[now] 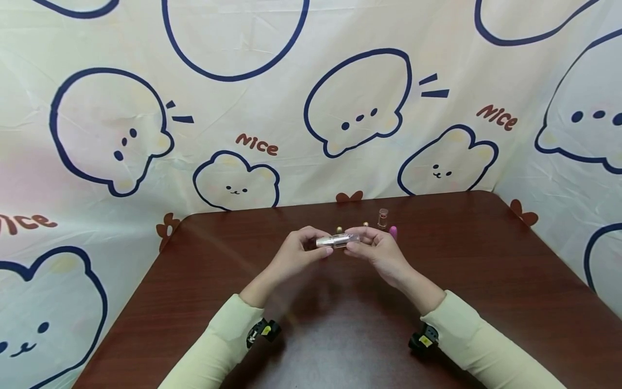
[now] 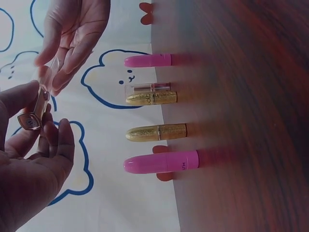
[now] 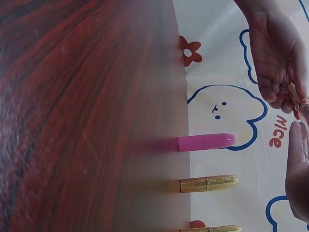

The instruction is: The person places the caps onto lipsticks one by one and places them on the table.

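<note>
Both hands meet over the table around one lipstick (image 1: pixel 330 241), held roughly level with a shiny silver body and a clear end. My left hand (image 1: pixel 302 249) grips the silver end between thumb and fingers. The clear end is pinched by my right hand (image 1: pixel 381 253). In the left wrist view the squared base of the lipstick (image 2: pixel 32 120) points toward the camera. Whether the clear part is seated or pulled partly off, I cannot tell. Behind the hands, a pink lipstick tube (image 2: pixel 161 163) and a gold lipstick tube (image 2: pixel 157 132) stand upright on the table.
Farther along the same row stand another gold tube (image 2: pixel 150 98), a clear-capped lipstick (image 1: pixel 383 218) and a second pink tube (image 2: pixel 147 60). The brown wooden table (image 1: pixel 330 335) ends at a cartoon-printed cloth (image 1: pixel 286 119) behind and at the sides.
</note>
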A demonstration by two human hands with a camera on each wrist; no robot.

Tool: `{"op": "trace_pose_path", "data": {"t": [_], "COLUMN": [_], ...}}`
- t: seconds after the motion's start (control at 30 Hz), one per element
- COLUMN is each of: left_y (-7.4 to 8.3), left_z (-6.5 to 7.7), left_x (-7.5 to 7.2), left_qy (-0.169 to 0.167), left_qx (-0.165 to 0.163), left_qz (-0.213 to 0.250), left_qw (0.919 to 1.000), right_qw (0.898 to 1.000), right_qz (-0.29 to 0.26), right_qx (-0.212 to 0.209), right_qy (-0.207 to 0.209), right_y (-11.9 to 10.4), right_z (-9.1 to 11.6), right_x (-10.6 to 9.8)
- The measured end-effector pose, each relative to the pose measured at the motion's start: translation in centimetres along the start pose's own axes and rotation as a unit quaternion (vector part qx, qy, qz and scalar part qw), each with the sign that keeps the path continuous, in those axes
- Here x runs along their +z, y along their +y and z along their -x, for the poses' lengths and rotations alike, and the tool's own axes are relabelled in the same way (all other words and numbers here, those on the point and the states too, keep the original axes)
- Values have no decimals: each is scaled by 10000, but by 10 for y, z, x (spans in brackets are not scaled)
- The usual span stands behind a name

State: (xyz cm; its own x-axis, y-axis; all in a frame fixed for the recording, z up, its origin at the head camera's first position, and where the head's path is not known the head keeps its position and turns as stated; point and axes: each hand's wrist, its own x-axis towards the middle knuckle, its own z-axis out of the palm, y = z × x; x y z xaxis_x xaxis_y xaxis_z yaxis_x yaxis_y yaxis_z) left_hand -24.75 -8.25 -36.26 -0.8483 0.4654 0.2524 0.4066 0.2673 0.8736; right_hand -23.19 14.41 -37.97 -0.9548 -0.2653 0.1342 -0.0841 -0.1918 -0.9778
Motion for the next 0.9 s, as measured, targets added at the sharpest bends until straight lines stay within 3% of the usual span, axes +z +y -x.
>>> {"op": "trace_pose_path", "data": {"t": [0.27,0.5,0.6,0.9], "left_y": [4,36,37,-5], "left_z": [0,10,11,2], "left_x": [2,2,3,6], "left_qy": [7,20,43,100], "left_qx": [-197,-18,-2,-150], "left_qz": [-23,-50,-77,-176], "left_qw": [9998,10000,10000,9997], "right_qw": [9999,9995,9994,9996], "right_qz": [-3,-46,-69,204], "right_qx": [117,255,289,157], "right_qy": [67,163,195,90], "right_y": [1,2,3,6], "right_z": [0,2,2,1], "right_x": [2,4,4,3]}}
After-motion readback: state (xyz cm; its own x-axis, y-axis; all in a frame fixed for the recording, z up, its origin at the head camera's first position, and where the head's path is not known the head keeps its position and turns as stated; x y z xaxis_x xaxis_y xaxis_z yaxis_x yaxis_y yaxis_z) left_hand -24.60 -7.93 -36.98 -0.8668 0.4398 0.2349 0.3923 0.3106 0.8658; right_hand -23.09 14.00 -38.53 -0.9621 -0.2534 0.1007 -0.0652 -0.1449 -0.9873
